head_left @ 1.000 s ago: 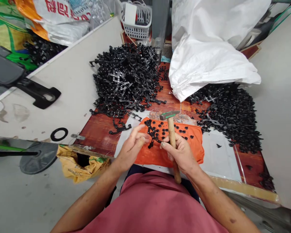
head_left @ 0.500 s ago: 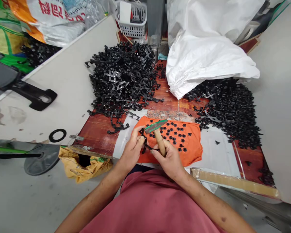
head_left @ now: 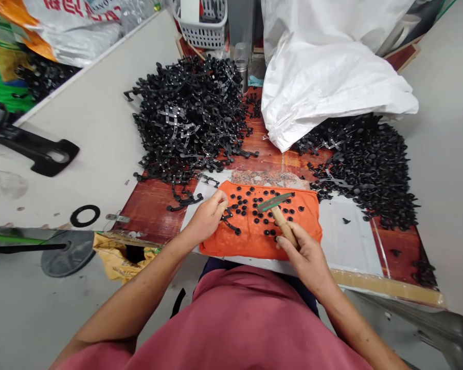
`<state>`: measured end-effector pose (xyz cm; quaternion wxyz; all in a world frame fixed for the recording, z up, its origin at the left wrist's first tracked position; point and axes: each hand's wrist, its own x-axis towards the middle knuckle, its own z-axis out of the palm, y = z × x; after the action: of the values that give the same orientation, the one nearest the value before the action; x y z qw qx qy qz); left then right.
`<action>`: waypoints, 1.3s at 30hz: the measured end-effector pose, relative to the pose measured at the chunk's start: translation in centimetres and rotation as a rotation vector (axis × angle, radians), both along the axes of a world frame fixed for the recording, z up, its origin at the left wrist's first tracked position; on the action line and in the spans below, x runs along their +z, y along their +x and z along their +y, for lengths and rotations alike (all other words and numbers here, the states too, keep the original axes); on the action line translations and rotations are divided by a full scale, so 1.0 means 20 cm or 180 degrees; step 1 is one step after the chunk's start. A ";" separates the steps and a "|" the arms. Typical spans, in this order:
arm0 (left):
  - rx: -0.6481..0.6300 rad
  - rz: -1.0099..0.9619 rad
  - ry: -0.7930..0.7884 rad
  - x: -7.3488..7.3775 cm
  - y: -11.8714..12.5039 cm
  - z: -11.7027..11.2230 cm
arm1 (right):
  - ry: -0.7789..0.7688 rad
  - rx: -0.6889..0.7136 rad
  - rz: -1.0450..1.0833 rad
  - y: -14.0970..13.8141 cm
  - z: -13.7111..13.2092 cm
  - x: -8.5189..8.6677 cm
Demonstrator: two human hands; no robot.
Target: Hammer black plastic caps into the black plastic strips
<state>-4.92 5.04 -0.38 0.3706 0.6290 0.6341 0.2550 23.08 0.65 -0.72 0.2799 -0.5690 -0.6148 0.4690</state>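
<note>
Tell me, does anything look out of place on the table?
Maybe one small black piece: it lies by itself on the pale sheet, apart from the right-hand black pile, as if it strayed.

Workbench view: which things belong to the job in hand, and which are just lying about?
Likely part of the job:
hammer, in the right hand
black linkage, at the left hand
orange cloth and black studs

Lying about, apparently:
black ring
white basket

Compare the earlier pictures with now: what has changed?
The right hand has let go of the black hinged piece and moved right with the hammer; the left hand now holds the piece alone. The white sack and the basket stayed put.
</note>
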 end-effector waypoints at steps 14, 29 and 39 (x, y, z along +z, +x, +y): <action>-0.0173 -0.0089 -0.0094 -0.05 0.04 -0.01 | 0.0146 0.0000 -0.0217 0.07 -0.04 -0.08; -0.0004 -0.0375 -0.0277 -0.06 0.05 -0.05 | 0.0217 0.0197 -0.0476 0.07 -0.03 -0.09; -0.0030 -0.0023 -0.0295 -0.05 0.05 -0.05 | 0.0394 0.0316 -0.0809 0.05 -0.02 -0.05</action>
<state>-3.88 4.13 -1.43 0.4028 0.6132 0.6409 0.2259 24.09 0.17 -1.66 0.2109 -0.5743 -0.7004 0.3676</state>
